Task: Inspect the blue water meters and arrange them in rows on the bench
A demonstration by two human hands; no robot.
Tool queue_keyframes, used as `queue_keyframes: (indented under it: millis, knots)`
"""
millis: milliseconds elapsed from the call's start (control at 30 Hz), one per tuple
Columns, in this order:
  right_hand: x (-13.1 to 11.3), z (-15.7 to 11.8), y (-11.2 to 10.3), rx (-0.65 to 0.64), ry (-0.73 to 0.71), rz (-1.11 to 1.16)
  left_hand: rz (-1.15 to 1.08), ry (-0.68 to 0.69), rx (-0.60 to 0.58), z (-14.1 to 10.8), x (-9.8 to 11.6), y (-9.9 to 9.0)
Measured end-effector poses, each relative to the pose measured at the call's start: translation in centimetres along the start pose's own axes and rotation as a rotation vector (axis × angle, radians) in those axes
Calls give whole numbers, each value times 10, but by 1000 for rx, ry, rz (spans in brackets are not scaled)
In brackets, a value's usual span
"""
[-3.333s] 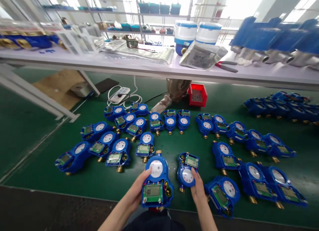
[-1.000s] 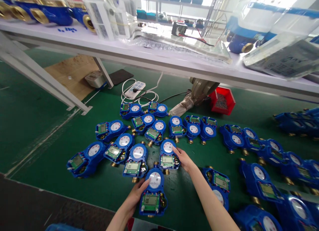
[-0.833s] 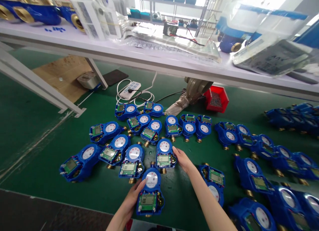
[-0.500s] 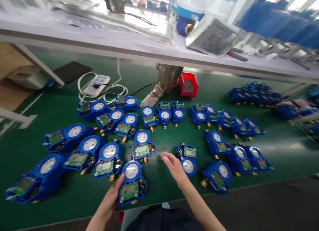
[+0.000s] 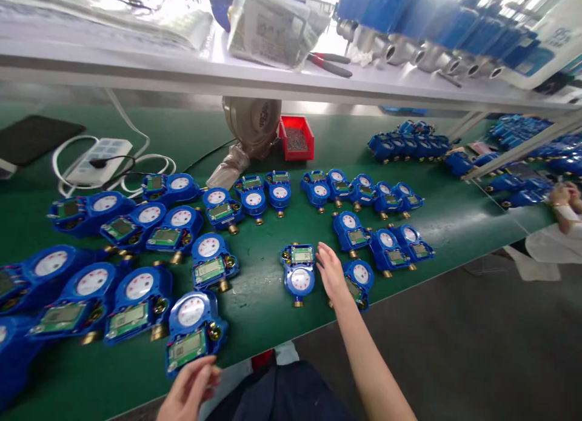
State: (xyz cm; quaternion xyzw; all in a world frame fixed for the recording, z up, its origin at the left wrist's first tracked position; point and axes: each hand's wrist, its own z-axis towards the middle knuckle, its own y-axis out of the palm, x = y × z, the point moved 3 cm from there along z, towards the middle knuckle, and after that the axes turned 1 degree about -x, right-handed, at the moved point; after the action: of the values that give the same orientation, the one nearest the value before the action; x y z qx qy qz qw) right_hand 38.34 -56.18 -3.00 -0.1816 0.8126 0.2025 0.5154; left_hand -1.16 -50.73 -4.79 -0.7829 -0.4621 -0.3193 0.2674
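At mat's front edge | left hand point(image 5: 188, 394) loose by meter point(image 5: 193, 330) | right hand point(image 5: 331, 274) fingers spread, empty

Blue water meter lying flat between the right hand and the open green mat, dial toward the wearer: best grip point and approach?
Take the blue water meter across its narrower waist, between the round white dial and the green display board, coming from above. It lies flat, face up, so the blue side walls are free. The right hand is open just beside it. Avoid the exposed board and the brass stub at the near end.
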Motion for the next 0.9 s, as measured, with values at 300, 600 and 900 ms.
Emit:
queue_keyframes:
  millis: [300, 600, 900]
  knots:
    - [7, 30, 7, -227, 209, 27, 187, 262, -358, 73, 72, 186]
    - [9, 32, 8, -244, 173, -10, 285, 317, -320, 101, 67, 199]
    - [10, 33, 8, -243, 170, -25, 258, 299, -334, 104, 65, 199]
